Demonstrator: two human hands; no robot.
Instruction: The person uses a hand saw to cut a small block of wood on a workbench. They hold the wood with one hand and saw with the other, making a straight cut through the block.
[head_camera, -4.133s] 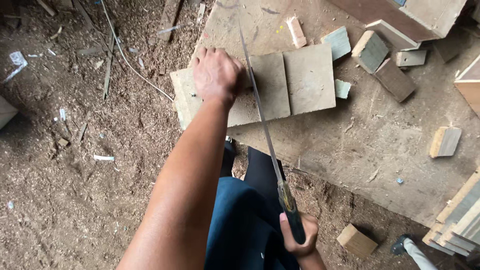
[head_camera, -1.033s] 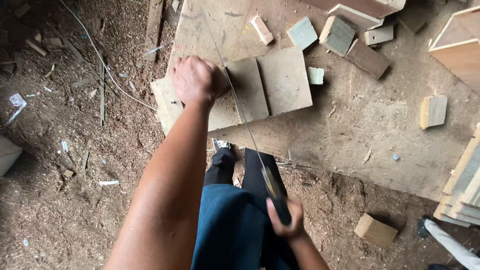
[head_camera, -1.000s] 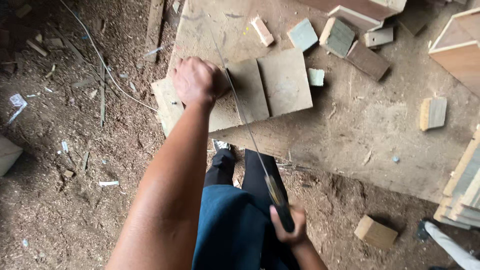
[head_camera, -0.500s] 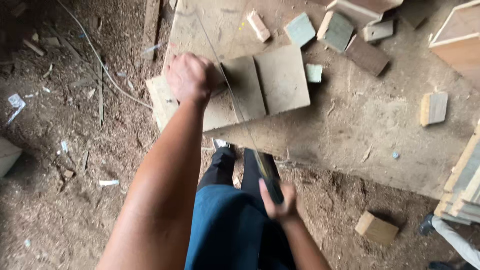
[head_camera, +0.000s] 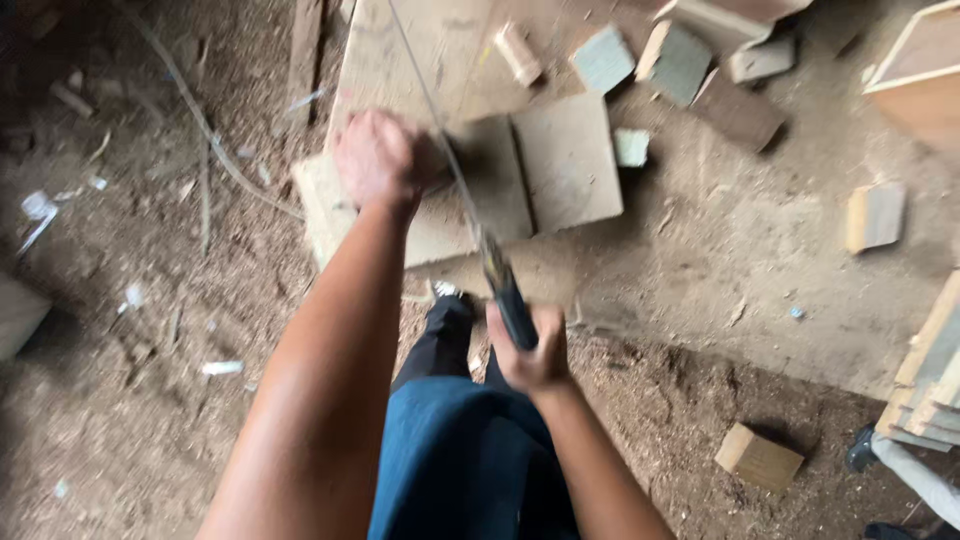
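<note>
The ground (head_camera: 120, 420) is dirt covered in sawdust, chips and twigs, with a paler, dusty slab (head_camera: 760, 260) of flat floor to the right. The whole view is motion-blurred, so edges are soft and small debris is hard to name.

A flat, pale wooden board (head_camera: 560, 165) lies on the slab's near left corner, its left end reaching over the dirt. The left hand (head_camera: 378, 158) presses down on the board's left part, fingers curled closed against the wood; the fingertips are hidden under the knuckles. The right hand (head_camera: 528, 350) is wrapped tight around the dark handle of a saw (head_camera: 480, 235), whose thin blade runs up across the board just right of the left hand and is cut off at the top edge. The teeth cannot be made out.

Small offcut blocks (head_camera: 640, 60) lie scattered beyond the board, one block (head_camera: 758, 457) sits apart on the dirt, and stacked planks (head_camera: 935, 380) are cropped at the right edge. Dark blue trousers (head_camera: 460, 460) fill the bottom centre.
</note>
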